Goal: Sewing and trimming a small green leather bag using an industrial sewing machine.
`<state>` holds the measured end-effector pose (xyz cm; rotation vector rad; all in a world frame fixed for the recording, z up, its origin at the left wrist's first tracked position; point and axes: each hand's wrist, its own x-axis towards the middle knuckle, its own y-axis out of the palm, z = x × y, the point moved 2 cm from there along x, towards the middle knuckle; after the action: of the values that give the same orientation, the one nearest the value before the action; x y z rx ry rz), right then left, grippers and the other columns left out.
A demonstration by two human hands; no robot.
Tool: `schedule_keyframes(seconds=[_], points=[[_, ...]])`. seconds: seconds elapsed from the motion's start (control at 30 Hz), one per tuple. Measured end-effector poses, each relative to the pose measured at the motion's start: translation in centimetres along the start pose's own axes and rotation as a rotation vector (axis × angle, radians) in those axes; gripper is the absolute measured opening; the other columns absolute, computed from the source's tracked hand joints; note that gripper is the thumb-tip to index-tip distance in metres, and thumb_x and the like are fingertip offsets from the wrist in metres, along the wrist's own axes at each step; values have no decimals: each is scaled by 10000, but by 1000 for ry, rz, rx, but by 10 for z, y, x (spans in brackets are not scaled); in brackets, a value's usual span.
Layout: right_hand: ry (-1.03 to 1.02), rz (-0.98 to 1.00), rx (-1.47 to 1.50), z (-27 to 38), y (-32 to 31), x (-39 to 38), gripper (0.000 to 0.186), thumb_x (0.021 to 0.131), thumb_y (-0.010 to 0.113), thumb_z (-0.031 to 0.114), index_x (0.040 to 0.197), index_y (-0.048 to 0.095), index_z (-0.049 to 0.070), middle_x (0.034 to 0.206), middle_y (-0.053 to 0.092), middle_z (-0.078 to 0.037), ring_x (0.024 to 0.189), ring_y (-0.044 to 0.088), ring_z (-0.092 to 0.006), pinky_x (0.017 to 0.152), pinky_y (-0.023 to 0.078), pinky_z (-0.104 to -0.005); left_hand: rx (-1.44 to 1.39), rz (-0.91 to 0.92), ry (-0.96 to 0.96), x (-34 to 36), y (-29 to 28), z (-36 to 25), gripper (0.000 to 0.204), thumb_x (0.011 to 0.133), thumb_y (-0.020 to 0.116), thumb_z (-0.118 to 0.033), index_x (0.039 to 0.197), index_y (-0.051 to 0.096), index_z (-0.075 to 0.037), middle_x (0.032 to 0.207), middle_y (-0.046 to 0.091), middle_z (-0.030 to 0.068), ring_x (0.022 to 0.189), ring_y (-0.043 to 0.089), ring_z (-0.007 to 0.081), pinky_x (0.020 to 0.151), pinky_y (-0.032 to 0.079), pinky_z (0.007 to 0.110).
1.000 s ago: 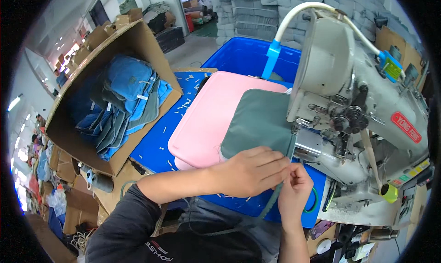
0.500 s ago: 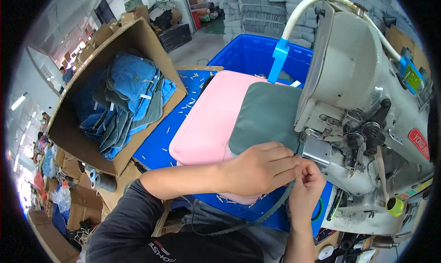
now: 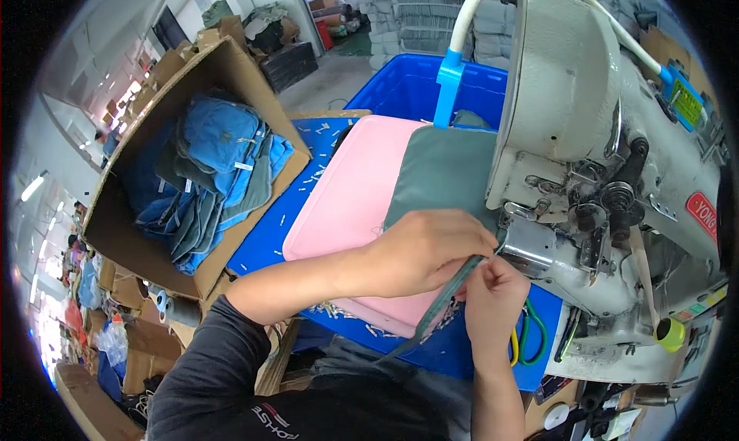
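Observation:
My left hand (image 3: 429,248) is closed on a grey-green binding strip (image 3: 433,314) close to the presser-foot area of the sewing machine (image 3: 560,87). My right hand (image 3: 496,298) pinches the same strip just below it. The strip hangs from my fingers toward my lap. Beyond my hands lies a grey-green fabric panel (image 3: 437,167) on pink rounded boards or pieces (image 3: 346,198), its right edge reaching the machine. Green-and-yellow scissors (image 3: 539,352) lie beside my right wrist on a blue work surface (image 3: 256,243).
A cardboard box (image 3: 112,214) of blue and grey fabric pieces stands tilted at the left, with thread cones (image 3: 181,311) below it. A blue crate (image 3: 389,87) stands behind the surface. Folded grey stacks (image 3: 416,17) line the back. A person (image 3: 108,144) is at the far left.
My left hand has moved up toward the machine; my right hand has shifted slightly up. More of the pink piece and the scissors show below my hands.

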<state>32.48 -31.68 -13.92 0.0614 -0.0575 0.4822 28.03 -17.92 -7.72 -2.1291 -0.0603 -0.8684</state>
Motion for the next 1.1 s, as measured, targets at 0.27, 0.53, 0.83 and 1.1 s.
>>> schedule_keyframes(seconds=[0.27,0.53,0.83,1.1], points=[[-112,-24,37,-9,-3,3,144,844,575,-54,702,566,-34,583,536,14,537,474,-17,466,360,-195,339,100,210,-2,6,-6,276,737,628,-119,986,643,-1,1123,644,134,1061,621,284,877,521,382],[-85,-7,-35,10,-11,0,127,890,527,-61,810,615,-18,636,588,10,495,510,-38,442,380,-192,379,22,295,-3,11,-7,273,710,613,-139,931,622,21,1034,638,147,994,621,301,872,510,379],[-32,-35,-121,10,-11,-2,97,871,595,-39,784,637,-46,594,620,-39,474,559,-64,435,439,-206,141,-59,156,-2,3,-4,258,706,655,-81,955,649,-13,997,661,122,930,648,294,806,538,380],[-106,-12,-77,11,-19,2,107,896,597,-2,814,648,-45,576,586,-6,487,541,-44,446,443,-199,220,7,161,-5,7,-13,373,642,688,-34,1012,652,-22,1121,648,127,1009,644,291,835,543,378]])
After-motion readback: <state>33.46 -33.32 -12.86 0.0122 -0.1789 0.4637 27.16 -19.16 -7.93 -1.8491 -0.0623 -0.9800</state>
